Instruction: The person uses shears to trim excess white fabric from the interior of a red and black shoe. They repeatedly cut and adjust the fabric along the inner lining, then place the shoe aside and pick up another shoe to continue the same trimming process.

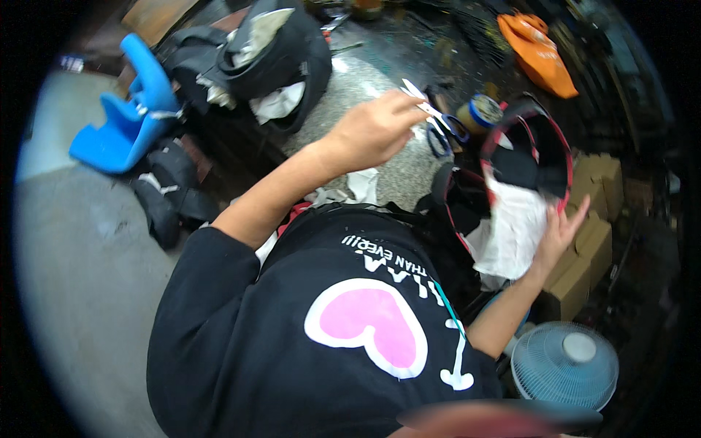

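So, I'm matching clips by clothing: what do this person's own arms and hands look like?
The left hand and right hand are ungloved, the forearms bare. A plain black short sleeve covers the left upper arm; the black T-shirt bears a white-edged pink heart and white lettering.

Single head-worn fisheye view, facing steeply down past the wearer's black T-shirt onto the speckled grey worktop, close range
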`<state>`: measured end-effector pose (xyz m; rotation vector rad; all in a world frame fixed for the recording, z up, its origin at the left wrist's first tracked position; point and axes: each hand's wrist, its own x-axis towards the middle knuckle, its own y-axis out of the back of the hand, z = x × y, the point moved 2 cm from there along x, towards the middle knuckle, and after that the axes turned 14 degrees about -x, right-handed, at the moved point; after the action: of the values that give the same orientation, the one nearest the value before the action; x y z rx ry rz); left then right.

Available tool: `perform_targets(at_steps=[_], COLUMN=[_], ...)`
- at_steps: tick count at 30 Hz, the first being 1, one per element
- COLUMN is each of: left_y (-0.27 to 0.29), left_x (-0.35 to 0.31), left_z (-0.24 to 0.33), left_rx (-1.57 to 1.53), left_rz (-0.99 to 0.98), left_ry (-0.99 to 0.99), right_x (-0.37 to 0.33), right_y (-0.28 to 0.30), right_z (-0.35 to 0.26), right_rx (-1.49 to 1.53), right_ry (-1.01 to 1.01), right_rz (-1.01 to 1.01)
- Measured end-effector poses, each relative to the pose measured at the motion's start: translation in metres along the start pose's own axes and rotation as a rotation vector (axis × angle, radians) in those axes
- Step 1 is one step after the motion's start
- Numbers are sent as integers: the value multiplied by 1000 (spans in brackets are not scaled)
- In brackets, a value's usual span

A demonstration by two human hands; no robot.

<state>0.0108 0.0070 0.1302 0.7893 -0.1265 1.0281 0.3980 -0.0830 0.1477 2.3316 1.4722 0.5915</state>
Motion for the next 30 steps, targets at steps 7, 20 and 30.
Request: perform_targets(at_steps=[7,20,30], left_y=[8,98,137], left_x=[-44,-80,-110], left_z=[-13,-10,-59], left_rx=[202,912,765], left_rz=[54,532,501], left_ry=[-55,51,60], right_x=[-2,27,32], right_y=[8,-63,-125], right_z=[116,-20,-59], right_rx=[-657,-728,-620], right_ry=[77,486,509], right_rz=[-148,-101,-244])
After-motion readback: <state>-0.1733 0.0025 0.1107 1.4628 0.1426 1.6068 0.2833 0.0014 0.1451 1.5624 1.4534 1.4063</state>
